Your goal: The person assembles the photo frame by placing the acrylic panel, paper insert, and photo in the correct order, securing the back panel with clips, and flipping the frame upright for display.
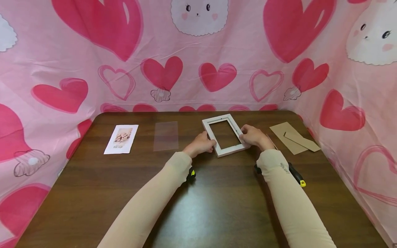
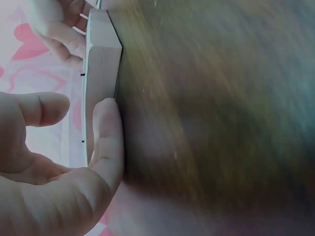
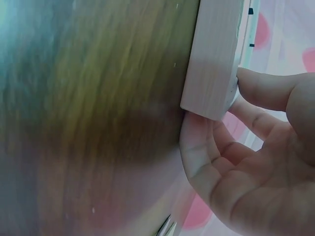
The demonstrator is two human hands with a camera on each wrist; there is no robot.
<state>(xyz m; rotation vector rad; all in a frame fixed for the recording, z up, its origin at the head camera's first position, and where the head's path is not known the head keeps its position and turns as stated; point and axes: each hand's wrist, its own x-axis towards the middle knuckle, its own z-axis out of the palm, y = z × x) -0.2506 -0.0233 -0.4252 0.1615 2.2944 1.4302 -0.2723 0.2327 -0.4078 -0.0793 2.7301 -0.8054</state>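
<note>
A white picture frame [image 1: 230,150], a rectangle with an open middle, is between both hands near the far part of the table. My left hand [image 1: 202,143] grips its left side; in the left wrist view the thumb [image 2: 108,130] lies along the outer edge. On the right side, my right hand [image 1: 255,137] grips the frame. The right wrist view shows the thumb [image 3: 263,90] at one face of the frame [image 3: 211,64] and fingers under its end. Small dark tabs show along the frame's rim in both wrist views.
A printed picture sheet [image 1: 121,139] and a clear sheet [image 1: 165,136] lie to the left. On the right are a brown backing board [image 1: 283,131] with a strip-shaped stand [image 1: 302,142] and a black-and-yellow handled tool [image 1: 296,175]. A pink heart-patterned cloth [image 1: 192,79] surrounds the table [image 1: 217,206].
</note>
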